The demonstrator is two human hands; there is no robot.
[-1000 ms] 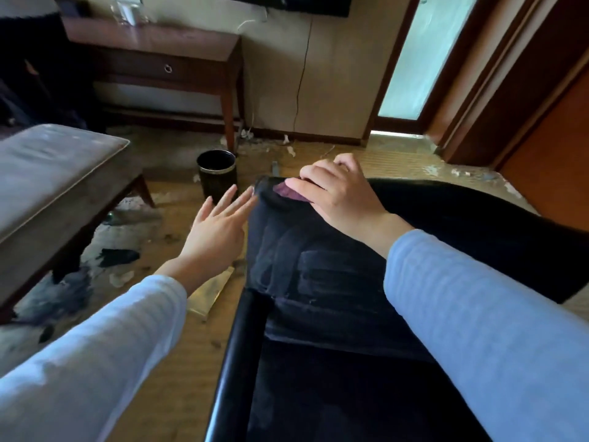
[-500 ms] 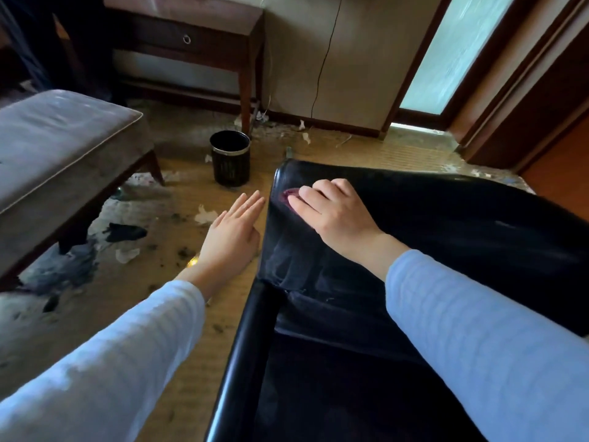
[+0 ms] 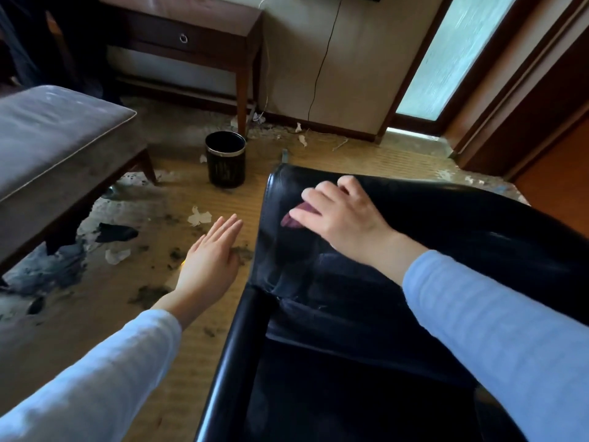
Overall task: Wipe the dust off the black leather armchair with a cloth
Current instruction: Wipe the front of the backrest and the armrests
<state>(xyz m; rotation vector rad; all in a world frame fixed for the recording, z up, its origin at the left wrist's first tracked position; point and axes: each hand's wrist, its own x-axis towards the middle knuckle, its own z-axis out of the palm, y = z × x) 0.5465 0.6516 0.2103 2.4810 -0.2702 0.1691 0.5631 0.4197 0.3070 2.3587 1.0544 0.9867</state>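
The black leather armchair fills the lower right, its backrest top running from centre to the right edge. My right hand lies flat on the inner face of the backrest near its left corner, pressing a dark purple cloth against the leather; only a small edge of the cloth shows under my fingers. My left hand hovers open with fingers straight, just left of the chair's side, holding nothing. Both forearms wear light blue sleeves.
A black waste bin stands on the floor beyond the chair. A padded grey bench sits at the left and a dark wooden side table at the wall. Paper scraps and dark debris litter the worn floor.
My right hand has slid the cloth from the backrest's top corner down onto its inner face. The view has tilted downward. My left hand stays open beside the chair.
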